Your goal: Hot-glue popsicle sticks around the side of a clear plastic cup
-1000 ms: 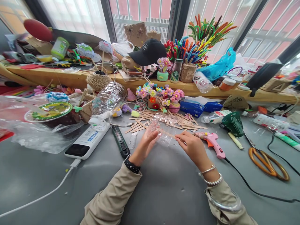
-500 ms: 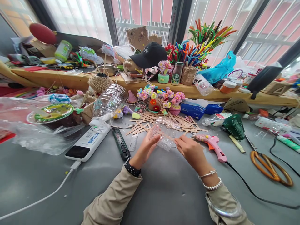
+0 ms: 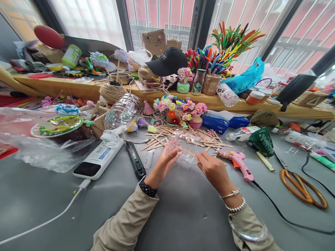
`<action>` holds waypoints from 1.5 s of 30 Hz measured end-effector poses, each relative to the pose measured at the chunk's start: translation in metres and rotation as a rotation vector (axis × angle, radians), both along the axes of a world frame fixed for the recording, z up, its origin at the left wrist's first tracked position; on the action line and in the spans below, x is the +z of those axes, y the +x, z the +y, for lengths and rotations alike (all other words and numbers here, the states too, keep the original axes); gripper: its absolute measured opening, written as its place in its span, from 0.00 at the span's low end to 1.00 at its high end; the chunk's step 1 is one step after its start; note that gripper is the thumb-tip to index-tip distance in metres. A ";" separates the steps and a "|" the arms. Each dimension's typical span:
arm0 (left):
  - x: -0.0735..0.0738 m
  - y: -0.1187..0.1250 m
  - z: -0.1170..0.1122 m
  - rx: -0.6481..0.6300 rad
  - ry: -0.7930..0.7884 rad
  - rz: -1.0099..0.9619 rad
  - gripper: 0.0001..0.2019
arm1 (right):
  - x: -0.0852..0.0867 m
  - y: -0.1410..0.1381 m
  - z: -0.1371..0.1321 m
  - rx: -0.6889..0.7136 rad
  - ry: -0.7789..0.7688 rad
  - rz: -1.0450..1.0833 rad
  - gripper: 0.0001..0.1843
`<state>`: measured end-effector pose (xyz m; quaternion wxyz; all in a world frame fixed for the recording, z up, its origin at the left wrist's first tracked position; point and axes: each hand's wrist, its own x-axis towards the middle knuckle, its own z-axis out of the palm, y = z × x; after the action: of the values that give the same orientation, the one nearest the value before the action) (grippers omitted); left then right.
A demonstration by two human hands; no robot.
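My left hand [image 3: 164, 162] curves around the left end of a clear ridged plastic bottle piece [image 3: 187, 161], thumb on the near side and the other fingers partly hidden behind it. In a pinch, my right hand [image 3: 213, 168] grips the right end of a flat wooden craft stick [image 3: 185, 151], which lies along the bottle piece. A loose pile of craft sticks [image 3: 159, 136] spreads on the table just beyond. Right of my right hand rests a pink hot glue gun [image 3: 237, 162].
Scissors [image 3: 300, 188] with orange-brown handles lie at right, near the glue gun's black cord. At left are a green utility knife [image 3: 134, 160], a clear ruler [image 3: 149, 158] and a white power bank [image 3: 98, 158] with its cable. Pipe-cleaner flowers [image 3: 180, 108] stand behind the sticks.
My right hand has shifted very slightly at the bottle piece's right end. Both hands keep their hold, and the other things stay where they were.
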<state>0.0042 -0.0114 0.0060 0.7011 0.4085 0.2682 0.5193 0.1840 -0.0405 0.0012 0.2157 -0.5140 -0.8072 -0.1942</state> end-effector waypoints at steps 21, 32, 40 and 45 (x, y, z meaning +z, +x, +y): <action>0.001 0.000 0.000 0.013 -0.011 -0.057 0.32 | 0.018 0.001 -0.003 -0.085 -0.315 0.357 0.12; -0.001 0.000 -0.001 -0.020 -0.033 -0.065 0.30 | 0.010 -0.004 -0.003 -0.061 0.062 -0.041 0.12; 0.011 0.000 -0.005 -0.020 -0.016 0.013 0.37 | 0.010 -0.004 -0.003 -0.123 -0.111 0.154 0.10; 0.011 0.000 -0.004 -0.012 -0.016 0.018 0.39 | 0.012 -0.003 -0.001 -0.133 -0.288 0.401 0.11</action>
<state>0.0043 -0.0151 0.0166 0.7050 0.4090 0.2762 0.5094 0.1812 -0.0416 0.0131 0.2825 -0.6198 -0.7320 0.0149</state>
